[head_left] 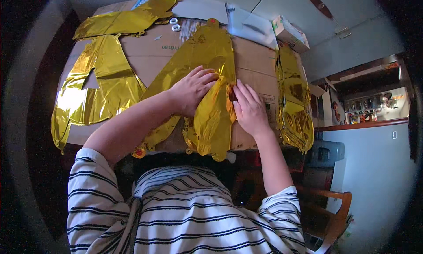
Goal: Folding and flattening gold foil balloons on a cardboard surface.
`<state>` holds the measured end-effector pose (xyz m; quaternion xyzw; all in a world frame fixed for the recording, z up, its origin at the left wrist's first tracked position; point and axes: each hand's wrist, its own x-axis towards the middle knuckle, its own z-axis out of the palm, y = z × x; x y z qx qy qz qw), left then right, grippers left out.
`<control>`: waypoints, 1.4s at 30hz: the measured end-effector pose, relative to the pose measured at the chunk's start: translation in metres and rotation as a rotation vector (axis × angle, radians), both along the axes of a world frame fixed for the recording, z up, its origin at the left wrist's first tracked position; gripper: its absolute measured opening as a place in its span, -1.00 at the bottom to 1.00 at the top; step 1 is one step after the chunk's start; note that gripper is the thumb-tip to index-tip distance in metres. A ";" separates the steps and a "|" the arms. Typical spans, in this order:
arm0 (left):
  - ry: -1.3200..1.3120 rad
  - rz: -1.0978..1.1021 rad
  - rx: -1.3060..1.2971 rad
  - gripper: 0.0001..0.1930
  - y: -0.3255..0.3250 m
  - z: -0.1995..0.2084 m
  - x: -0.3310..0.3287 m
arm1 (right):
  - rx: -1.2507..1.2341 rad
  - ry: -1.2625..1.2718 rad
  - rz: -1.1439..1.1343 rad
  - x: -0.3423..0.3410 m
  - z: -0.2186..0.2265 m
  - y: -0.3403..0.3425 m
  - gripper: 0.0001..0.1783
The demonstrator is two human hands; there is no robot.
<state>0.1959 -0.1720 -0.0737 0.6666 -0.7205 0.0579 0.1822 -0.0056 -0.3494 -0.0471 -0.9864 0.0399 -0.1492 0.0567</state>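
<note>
A flat gold foil balloon (211, 47) lies in the middle of the cardboard-covered table, its near right part folded over itself. My left hand (194, 90) rests on the foil with its fingers stretched out, a ring on one finger. Along the balloon's right edge lies my right hand (251, 105), fingers extended, the tips at the crinkled fold. Neither hand grips anything that I can see. To the left is another flat gold foil balloon (110, 73), shaped like a letter A. A narrow folded gold balloon (294, 95) lies at the right.
More gold foil (128, 20) lies at the far left. Two white tape rolls (175, 25) and clear straws (189, 29) sit behind the middle balloon. A clear plastic bag (251, 26) and a small box (291, 33) stand at the back right. A wooden chair (341, 201) is at lower right.
</note>
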 end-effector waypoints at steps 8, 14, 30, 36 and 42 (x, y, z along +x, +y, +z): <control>0.084 -0.019 -0.061 -0.01 -0.001 -0.005 0.000 | 0.003 0.025 0.014 0.003 -0.001 -0.004 -0.44; 0.082 -0.029 -0.102 -0.13 0.001 0.003 -0.002 | -0.034 0.035 0.004 0.003 -0.003 -0.006 -0.45; 0.095 -0.012 -0.040 0.00 0.001 0.005 -0.004 | -0.089 0.054 -0.018 0.005 0.001 0.000 -0.46; 0.095 -0.020 -0.083 -0.01 -0.001 -0.002 -0.002 | -0.053 0.056 -0.003 0.006 -0.002 -0.004 -0.46; 0.200 -0.044 -0.085 -0.01 -0.004 0.002 -0.001 | -0.077 0.063 -0.014 0.005 -0.002 -0.003 -0.45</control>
